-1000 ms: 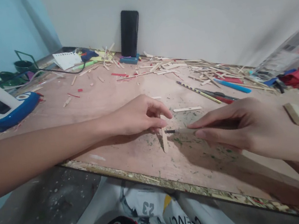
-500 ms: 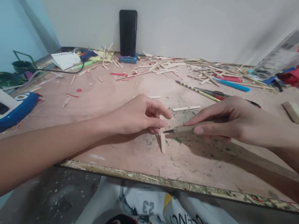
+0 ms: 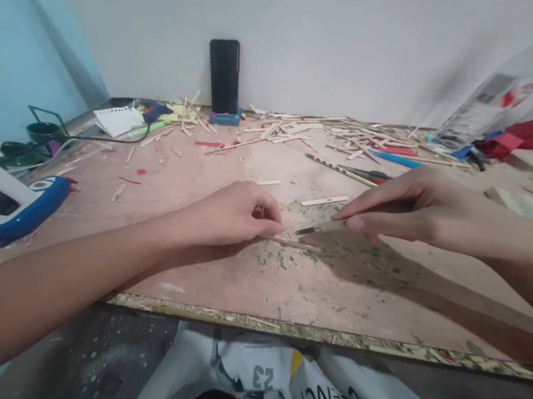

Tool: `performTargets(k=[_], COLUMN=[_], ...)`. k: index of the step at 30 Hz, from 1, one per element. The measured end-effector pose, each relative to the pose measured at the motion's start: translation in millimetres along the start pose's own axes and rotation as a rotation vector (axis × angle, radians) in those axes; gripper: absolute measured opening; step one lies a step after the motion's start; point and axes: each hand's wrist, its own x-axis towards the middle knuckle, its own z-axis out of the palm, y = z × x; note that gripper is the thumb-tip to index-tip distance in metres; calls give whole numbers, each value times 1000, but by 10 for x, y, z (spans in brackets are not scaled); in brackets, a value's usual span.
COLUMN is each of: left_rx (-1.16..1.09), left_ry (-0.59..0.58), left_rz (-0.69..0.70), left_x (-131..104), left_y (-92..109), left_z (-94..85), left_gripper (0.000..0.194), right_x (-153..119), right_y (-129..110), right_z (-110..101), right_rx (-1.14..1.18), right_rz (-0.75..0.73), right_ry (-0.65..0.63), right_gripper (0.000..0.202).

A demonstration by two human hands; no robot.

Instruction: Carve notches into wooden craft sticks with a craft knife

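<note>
Wooden stick [image 3: 299,245]: on the worktop [image 3: 220,288], slanting out from the left hand [image 3: 233,213], whose thumb and fingers pinch its far end. Change: the stick has swung from pointing toward the body to lying crosswise, apparently narrow edge up, so a different face is presented to the blade. Craft knife [image 3: 326,226]: gripped between thumb and fingers of the right hand [image 3: 430,207]; tip just beside the stick, seemingly apart, hence probably no cutting at this instant. Green specks [image 3: 311,257] lie around both. Beyond: a loose stick [image 3: 325,201], patterned pencil [image 3: 337,169], and upright phone [image 3: 225,76].
</note>
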Motion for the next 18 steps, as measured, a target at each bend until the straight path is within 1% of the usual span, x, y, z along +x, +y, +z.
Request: performTargets(k=[3, 6, 11, 18], left_rx=[64, 101, 143, 183], left_ry=[-6, -40, -127, -173], left_rz=[4, 1, 28, 104], left_x=[-10, -32, -64, -66], left_y=[9, 46, 97, 88], left_z=[-23, -65, -95, -5], left_gripper=[14, 16, 12, 11], right_x=[22, 50, 58, 16], right_y=[-8, -27, -30, -102], right_z=[7, 17, 0, -23], right_rx=[-32, -52, -27, 8], right_rz=[12, 25, 68, 73], right_ry=[-42, -64, 15, 83], right_gripper=[43, 44, 40, 40])
